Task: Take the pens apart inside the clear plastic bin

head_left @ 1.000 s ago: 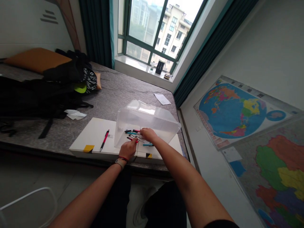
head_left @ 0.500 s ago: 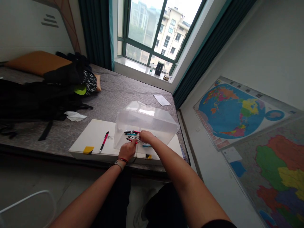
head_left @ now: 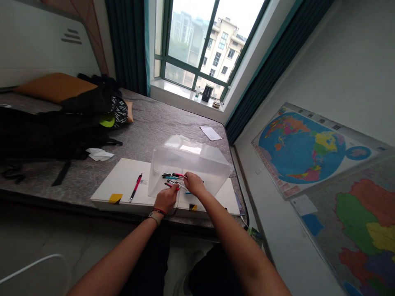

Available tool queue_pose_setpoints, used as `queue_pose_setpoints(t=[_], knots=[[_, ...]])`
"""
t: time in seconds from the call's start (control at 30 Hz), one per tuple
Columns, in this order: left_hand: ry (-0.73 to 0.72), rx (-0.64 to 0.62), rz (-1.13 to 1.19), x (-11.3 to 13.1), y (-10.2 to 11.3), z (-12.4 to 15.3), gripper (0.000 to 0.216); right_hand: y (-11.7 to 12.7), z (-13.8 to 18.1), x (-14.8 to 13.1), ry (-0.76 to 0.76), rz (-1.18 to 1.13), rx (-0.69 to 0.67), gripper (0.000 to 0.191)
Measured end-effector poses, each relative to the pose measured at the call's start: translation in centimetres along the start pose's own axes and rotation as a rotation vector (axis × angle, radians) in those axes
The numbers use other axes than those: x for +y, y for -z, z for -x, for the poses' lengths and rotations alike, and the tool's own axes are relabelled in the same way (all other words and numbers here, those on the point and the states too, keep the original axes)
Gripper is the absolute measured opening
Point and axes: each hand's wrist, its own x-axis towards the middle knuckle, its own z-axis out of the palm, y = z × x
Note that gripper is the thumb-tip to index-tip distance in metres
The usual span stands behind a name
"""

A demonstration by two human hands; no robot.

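A translucent plastic box (head_left: pixel 212 160) lies with its open side towards me on the white flat cartons (head_left: pixel 119 179). At its opening, my left hand (head_left: pixel 166 199) is closed around several pens, one of them red and black (head_left: pixel 169 185). My right hand (head_left: pixel 194 184) reaches into the opening with fingers pinched at a pen; its fingertips are partly hidden. Several loose pens (head_left: pixel 168 176), black, teal and red, lie in the box beside the fingers. Left of the box, a red and black pen (head_left: pixel 136 188) rests alone on the carton.
The cartons sit at the edge of a grey mattress (head_left: pixel 163 115). A crumpled tissue (head_left: pixel 100 154), a black bag (head_left: pixel 46 133) and an orange cushion (head_left: pixel 58 86) are on the left. White paper (head_left: pixel 210 132) lies behind the box. A wall with maps (head_left: pixel 302 144) stands on the right.
My right hand has shifted slightly right and down, and a whitish pen shows more clearly between the hands. My left hand stays closed on the pens. The view has tilted slightly.
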Motion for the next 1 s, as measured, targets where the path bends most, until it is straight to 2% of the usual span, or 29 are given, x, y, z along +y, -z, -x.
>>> queue_pose_setpoints(t=[0.1, 0.17, 0.3, 0.4, 0.67, 0.83, 1.0], knots=[[0.015, -0.006, 0.005, 0.1, 0.0, 0.0, 0.036, -0.5, 2.1, -0.1, -0.058, -0.14, 0.109, 0.018], [0.033, -0.002, 0.008, 0.1, 0.0, 0.0, 0.036, -1.0, 3.2, -0.2, -0.039, -0.252, 0.155, 0.015], [0.032, -0.01, 0.017, 0.0, -0.2, 0.0, 0.033, -1.9, 4.8, -0.7, 0.081, -0.488, 0.153, 0.009], [0.007, -0.032, 0.005, -0.1, -0.3, 0.0, 0.031, -2.4, 5.5, -1.3, 0.111, -0.586, 0.163, 0.008], [0.01, -0.018, 0.003, 0.0, -0.3, 0.1, 0.032, -3.1, 5.8, -1.8, 0.042, -0.592, 0.303, 0.007], [0.007, -0.018, 0.003, 0.0, -0.3, 0.1, 0.03, -3.0, 5.4, -1.8, 0.064, -0.587, 0.287, 0.007], [0.01, -0.024, 0.017, -0.1, -0.3, 0.1, 0.03, -3.0, 4.4, -1.9, 0.056, -0.656, 0.279, 0.016]])
